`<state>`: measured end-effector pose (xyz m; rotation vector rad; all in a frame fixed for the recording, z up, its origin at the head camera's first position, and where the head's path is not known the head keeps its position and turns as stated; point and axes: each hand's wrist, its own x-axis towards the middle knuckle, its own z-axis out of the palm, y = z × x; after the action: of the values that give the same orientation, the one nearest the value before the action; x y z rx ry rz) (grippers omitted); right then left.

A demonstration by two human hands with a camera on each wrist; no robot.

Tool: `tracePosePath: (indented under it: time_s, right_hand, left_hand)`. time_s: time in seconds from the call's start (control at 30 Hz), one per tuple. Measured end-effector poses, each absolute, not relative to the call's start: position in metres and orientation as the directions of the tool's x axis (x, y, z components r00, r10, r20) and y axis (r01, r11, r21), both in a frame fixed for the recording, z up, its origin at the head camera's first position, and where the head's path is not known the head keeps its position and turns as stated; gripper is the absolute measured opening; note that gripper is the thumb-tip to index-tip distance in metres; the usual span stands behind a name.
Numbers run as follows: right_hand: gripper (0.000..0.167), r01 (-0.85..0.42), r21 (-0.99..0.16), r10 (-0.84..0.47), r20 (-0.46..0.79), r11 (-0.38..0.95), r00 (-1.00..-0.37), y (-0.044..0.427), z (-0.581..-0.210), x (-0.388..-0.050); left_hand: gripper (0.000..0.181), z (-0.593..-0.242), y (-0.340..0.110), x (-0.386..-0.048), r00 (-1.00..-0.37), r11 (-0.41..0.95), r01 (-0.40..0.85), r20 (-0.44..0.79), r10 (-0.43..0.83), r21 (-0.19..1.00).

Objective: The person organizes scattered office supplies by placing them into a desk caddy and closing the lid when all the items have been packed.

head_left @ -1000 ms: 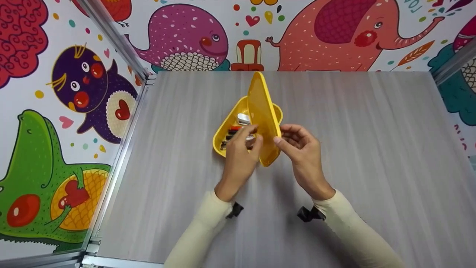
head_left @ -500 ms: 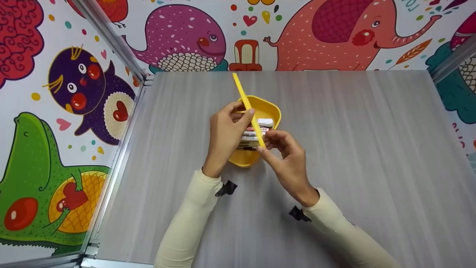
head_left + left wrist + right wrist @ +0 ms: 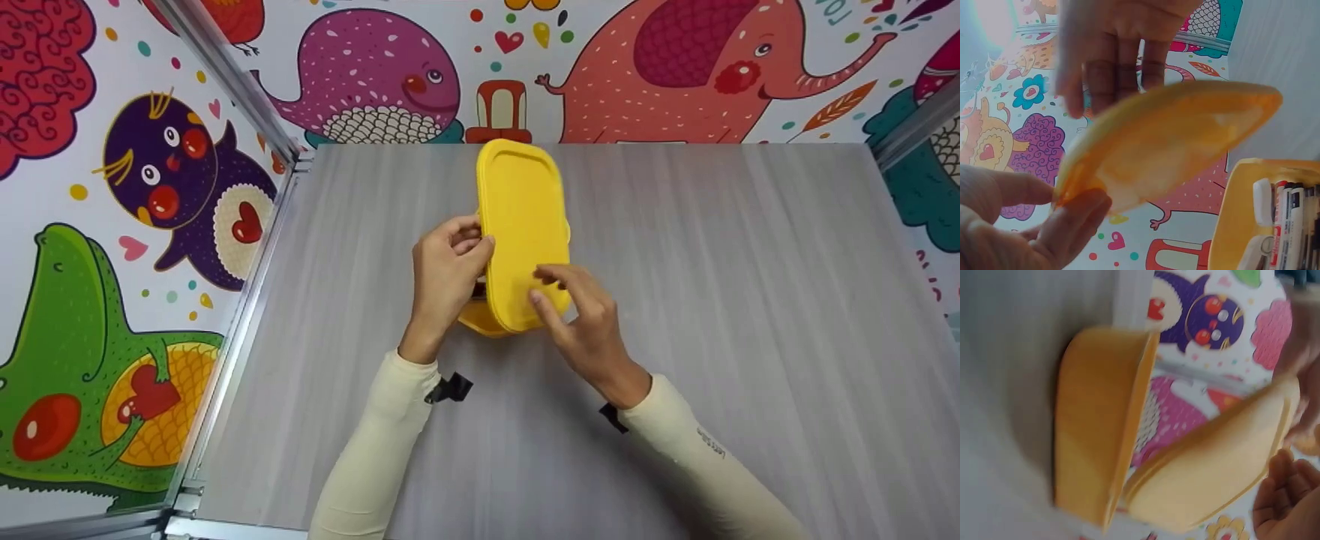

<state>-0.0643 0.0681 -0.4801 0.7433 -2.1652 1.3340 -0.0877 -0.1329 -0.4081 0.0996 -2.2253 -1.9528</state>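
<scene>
A yellow plastic lid (image 3: pixel 525 232) is held tilted above a yellow box (image 3: pixel 484 321). My left hand (image 3: pixel 448 277) pinches the lid's left edge between thumb and fingers; the left wrist view shows this grip at the lid's near end. Over the lid's lower right part hovers my right hand (image 3: pixel 589 322), its fingers loosely bent and apart, gripping nothing. In the left wrist view the box holds several markers (image 3: pixel 1296 219) and white pieces, one of them a white block (image 3: pixel 1262 202). From the head view, the lid covers most of the box and its contents.
The box stands on a grey wood-grain table (image 3: pixel 712 300). Cartoon-printed panels (image 3: pixel 637 67) rise behind and at the left. A metal frame rail (image 3: pixel 232 345) runs along the left edge.
The lid has turned from nearly edge-on to showing its broad face upward over the box. My left hand has taken its left edge, while my right hand has let go of it.
</scene>
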Motion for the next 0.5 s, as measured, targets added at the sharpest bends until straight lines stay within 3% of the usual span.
tracePosePath:
  time_s: [0.2,0.33,0.5]
  right_hand:
    - [0.041,-0.477,-0.706,-0.101,0.504,0.524,-0.858,0.102,-0.492,-0.089]
    - [0.041,-0.324,-0.821,-0.082,0.325,0.470,-0.942,0.117,-0.492,-0.095]
    - [0.033,-0.160,-0.915,-0.057,0.149,0.369,-0.987,0.124,-0.494,-0.095]
  left_hand:
    - [0.035,-0.414,-0.143,-0.085,-0.996,-0.039,0.005,0.002,-0.091,0.999]
    - [0.037,-0.420,-0.152,-0.084,-0.998,-0.117,-0.066,-0.067,-0.006,0.991]
    - [0.035,-0.425,-0.164,-0.082,-0.992,-0.137,-0.123,-0.116,0.057,0.983]
